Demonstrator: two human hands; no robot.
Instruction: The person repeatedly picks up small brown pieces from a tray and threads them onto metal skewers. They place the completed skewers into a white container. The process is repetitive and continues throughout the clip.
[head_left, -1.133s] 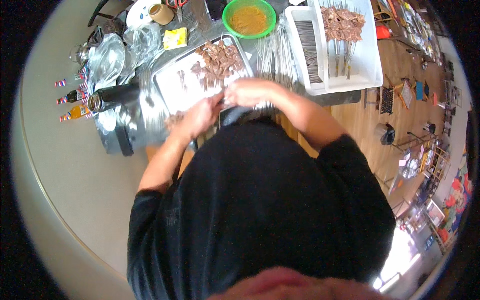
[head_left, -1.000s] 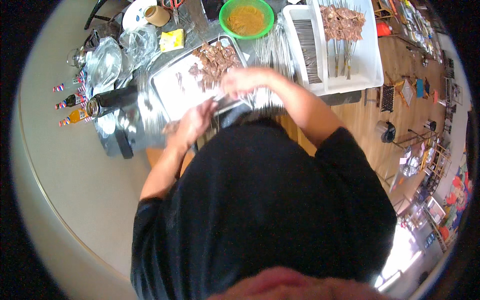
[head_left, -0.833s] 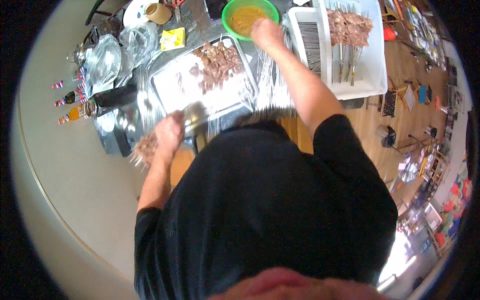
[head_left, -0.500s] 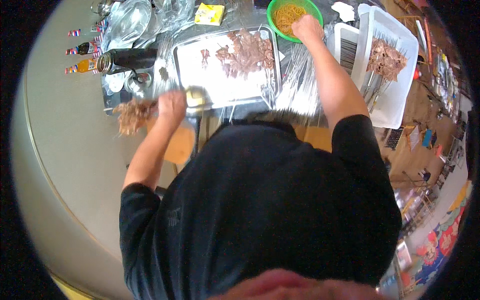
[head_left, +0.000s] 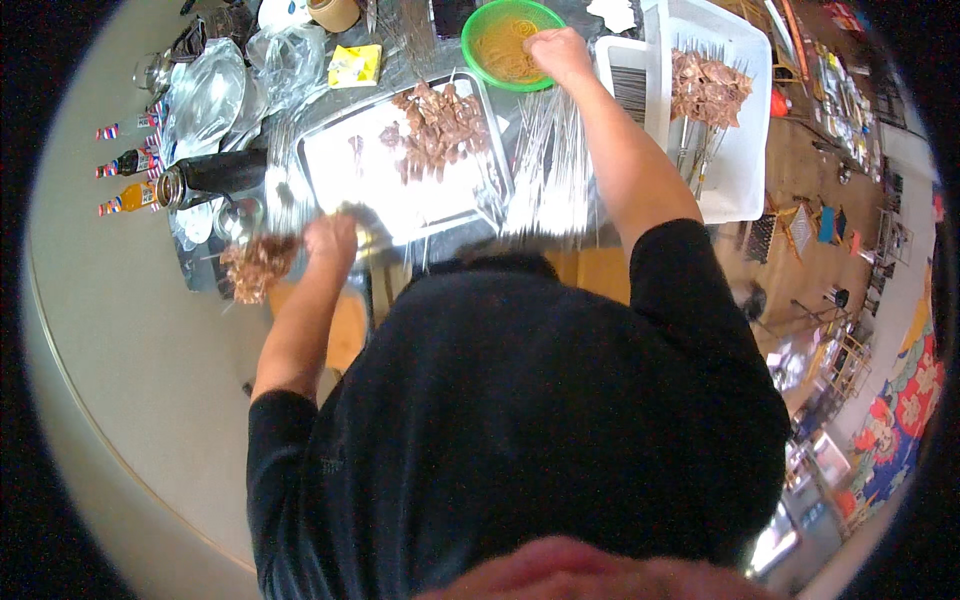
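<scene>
My left hand (head_left: 330, 240) is closed around a bunch of meat skewers (head_left: 258, 268), held off the table's near left corner with the meat end pointing left. Motion blurs its fingers and the skewer ends a little. At the far side, my right hand (head_left: 560, 52) reaches over the right rim of a green basket (head_left: 468, 58). Thin tan loops that look like rubber bands (head_left: 498, 48) fill the basket. The right fingers are pinched together; whatever is between them is hidden. A metal tray (head_left: 350, 190) with brown meat skewers (head_left: 435, 130) lies between my hands.
Loose metal skewers (head_left: 548, 165) lie right of the tray. A white bin (head_left: 738, 185) with more meat skewers (head_left: 708, 90) stands on the right. Bottles (head_left: 130, 200), a dark jar (head_left: 215, 178), plastic-wrapped bowls (head_left: 210, 95) and a yellow packet (head_left: 354, 66) crowd the left side.
The whole view has shifted, so the table's things appear further left. My right hand stays at the basket, near its right rim. My left hand still grips the skewers.
</scene>
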